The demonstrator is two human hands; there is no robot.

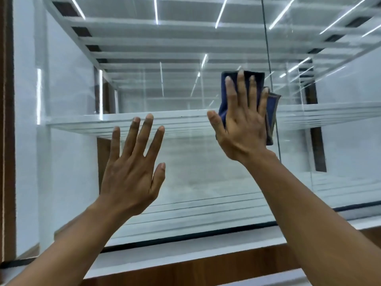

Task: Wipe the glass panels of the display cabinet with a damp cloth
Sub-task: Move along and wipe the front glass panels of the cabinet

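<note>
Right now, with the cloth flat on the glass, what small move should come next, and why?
Probably slide the right hand and blue cloth sideways across the glass panel: the cloth sits pressed flat near the vertical seam, while the left hand is open and holds nothing.

Counted two bare hands: left hand (pixel 132 174) and right hand (pixel 243 124), each with five fingers spread. Counted one blue cloth (pixel 270 108), folded. Counted two glass panels, a wide one (pixel 185 166) and a second (pixel 340 141) beyond one dark vertical seam (pixel 268 48). Saw one white shelf (pixel 86 122) inside; reflections multiplied its edges, so could not tell further.
</note>
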